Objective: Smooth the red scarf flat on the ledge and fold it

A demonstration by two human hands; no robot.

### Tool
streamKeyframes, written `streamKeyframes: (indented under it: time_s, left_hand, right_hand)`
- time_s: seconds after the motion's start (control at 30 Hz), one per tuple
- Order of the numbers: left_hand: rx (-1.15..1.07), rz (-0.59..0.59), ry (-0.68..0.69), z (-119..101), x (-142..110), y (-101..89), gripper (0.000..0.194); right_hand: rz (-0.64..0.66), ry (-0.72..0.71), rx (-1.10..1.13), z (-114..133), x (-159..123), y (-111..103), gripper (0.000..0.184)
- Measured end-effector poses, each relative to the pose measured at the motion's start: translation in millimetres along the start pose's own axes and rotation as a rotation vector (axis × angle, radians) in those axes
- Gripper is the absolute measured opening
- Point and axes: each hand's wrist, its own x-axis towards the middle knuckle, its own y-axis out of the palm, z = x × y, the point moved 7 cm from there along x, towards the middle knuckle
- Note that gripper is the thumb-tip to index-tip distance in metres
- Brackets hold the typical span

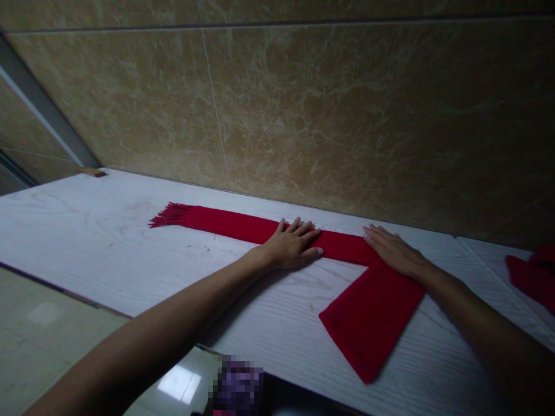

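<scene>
A red scarf (pixel 234 224) with a fringed left end lies folded lengthwise in a long strip on the white wood-grain table. Toward the right it bends, and a wider section angles down to the table's near side. My left hand (pixel 291 245) rests flat on the middle of the strip, fingers spread. At the bend, my right hand (pixel 394 249) lies flat with its fingers stretched out and close together, covering part of the fold. Neither hand grips the cloth.
The white table (pixel 108 248) runs along a brown marbled tile wall (pixel 303 115). Another red cloth (pixel 531 274) lies at the right edge. A small wooden piece (pixel 92 171) sits at the far left corner. Below the near edge, shiny floor (pixel 39 323) and a pixelated purple patch show.
</scene>
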Motion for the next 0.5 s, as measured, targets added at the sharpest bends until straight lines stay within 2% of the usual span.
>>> streamKeyframes:
  time_s: [0.5]
  left_hand:
    - [0.005, 0.0, -0.002, -0.2, 0.0, 0.1, 0.074]
  right_hand:
    - [-0.03, -0.007, -0.004, 0.2, 0.9, 0.8, 0.074]
